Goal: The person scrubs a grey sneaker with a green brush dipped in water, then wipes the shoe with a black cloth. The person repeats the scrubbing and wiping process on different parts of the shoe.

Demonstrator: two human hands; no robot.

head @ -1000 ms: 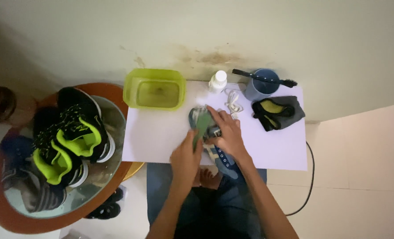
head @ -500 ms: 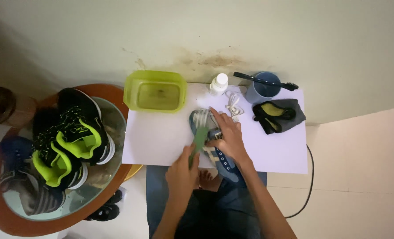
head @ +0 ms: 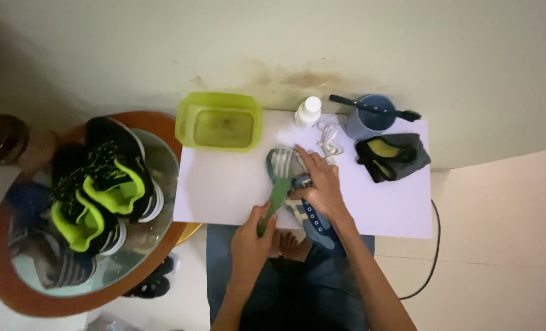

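The person sits at the white bench (head: 224, 190) with a blue sneaker (head: 300, 202) lying across its near edge, toe toward the wall and heel over the lap. The right hand (head: 319, 181) presses down on the shoe's upper, its grip clenched over the laced part to keep it from sliding. The left hand (head: 253, 236) is wrapped around the handle of a green brush (head: 276, 199), whose head now rests against the side of the shoe near the toe.

A second ago that left hand was higher, close against the right one at the middle of the shoe; since then it has drawn back toward the body and the brush has swung out at a slant. To my eye this looks like one stroke in a run of scrubbing, with the shoe itself barely shifted.

Beyond the shoe stand a lime-green tub (head: 219, 121), a small white bottle (head: 308, 111), a blue cup (head: 371, 116) with a dark brush laid across it, loose white laces (head: 328, 140) and a dark cloth (head: 390, 157). To the left, a round basin (head: 162, 159) holds black-and-green sneakers (head: 104, 190).
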